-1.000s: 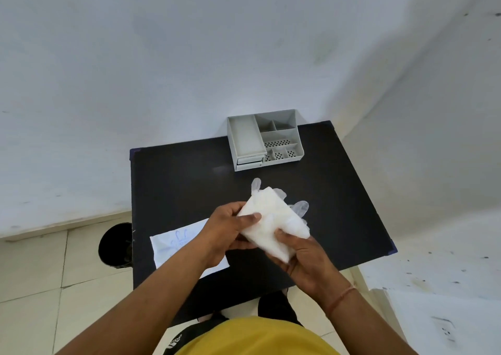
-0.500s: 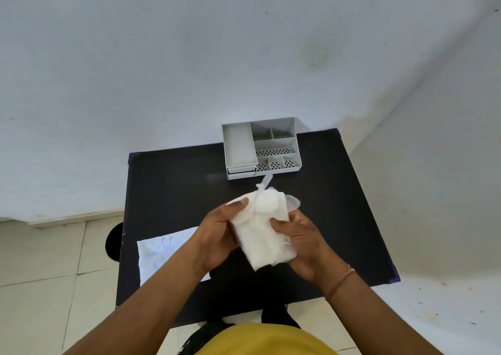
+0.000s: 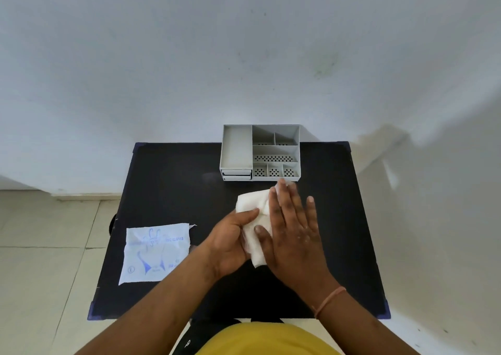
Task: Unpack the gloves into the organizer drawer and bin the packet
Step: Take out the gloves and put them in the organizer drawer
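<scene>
A folded white bundle of gloves (image 3: pixel 252 205) lies on the black table (image 3: pixel 168 192), just in front of the organizer. My left hand (image 3: pixel 230 241) grips its near left side, thumb on top. My right hand (image 3: pixel 292 227) lies flat over the bundle with straight fingers, covering its right half. The grey organizer (image 3: pixel 261 152) stands at the table's far edge with open top compartments and two shut drawers at its lower left. The empty glove packet (image 3: pixel 156 251), white with blue print, lies flat at the table's left edge.
A dark round bin (image 3: pixel 111 223) shows on the tiled floor just past the table's left edge, mostly hidden by the table. White walls stand behind and to the right of the table.
The bundle has gone from held in the air to lying on the table, nearer the organizer. My right hand has opened flat on top of it. The camera has tilted.
</scene>
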Tool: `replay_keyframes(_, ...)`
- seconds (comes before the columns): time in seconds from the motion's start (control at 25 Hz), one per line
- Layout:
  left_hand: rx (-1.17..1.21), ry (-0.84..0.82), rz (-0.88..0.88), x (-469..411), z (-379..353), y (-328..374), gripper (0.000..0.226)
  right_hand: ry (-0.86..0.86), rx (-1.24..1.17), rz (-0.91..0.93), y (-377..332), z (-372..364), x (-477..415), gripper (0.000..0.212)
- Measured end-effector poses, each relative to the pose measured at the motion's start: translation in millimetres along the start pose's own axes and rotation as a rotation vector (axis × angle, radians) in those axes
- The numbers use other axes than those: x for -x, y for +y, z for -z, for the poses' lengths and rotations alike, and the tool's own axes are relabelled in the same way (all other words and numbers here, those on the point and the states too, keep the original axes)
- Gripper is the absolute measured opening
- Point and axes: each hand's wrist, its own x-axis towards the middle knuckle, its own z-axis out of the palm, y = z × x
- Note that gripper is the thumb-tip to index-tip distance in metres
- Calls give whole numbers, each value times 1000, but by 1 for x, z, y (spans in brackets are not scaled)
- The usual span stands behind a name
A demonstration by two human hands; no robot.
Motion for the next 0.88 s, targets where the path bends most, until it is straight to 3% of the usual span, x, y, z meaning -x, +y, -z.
replay_keyframes(0.28, 38, -60, 7, 5, 2, -2, 44, -219, -76, 183, 16, 13, -9, 83)
replay_keyframes(0.36, 54, -61, 12, 8, 5, 0, 45, -236, -334, 176, 14, 16, -9, 81)
replay_keyframes(0.44, 80, -65, 2, 12, 7, 4, 49, -106, -825, -76, 10, 28, -14, 75)
replay_keyframes(0.52, 118, -79, -23, 18, 10, 13, 50, 55, -1294, -462, 12, 44, -26, 56)
replay_keyframes(0.56, 132, -95, -32, 21, 12, 18, 50, 8, -1522, -629, 16, 49, -32, 46)
replay_keyframes(0.6, 137, -111, -35, 25, 13, 23, 49, -156, -1740, -747, 20, 51, -36, 42)
replay_keyframes(0.72, 102, -128, -36, 30, 14, 32, 48, -669, -2002, -792, 16, 50, -36, 66)
replay_keyframes(0.76, 85, -129, -47, 31, 14, 36, 48, -707, -2048, -764, 9, 45, -36, 71)
replay_keyframes(0.88, 71, -119, -66, 33, 21, 44, 48, -522, -2254, -805, -16, 36, -43, 77)
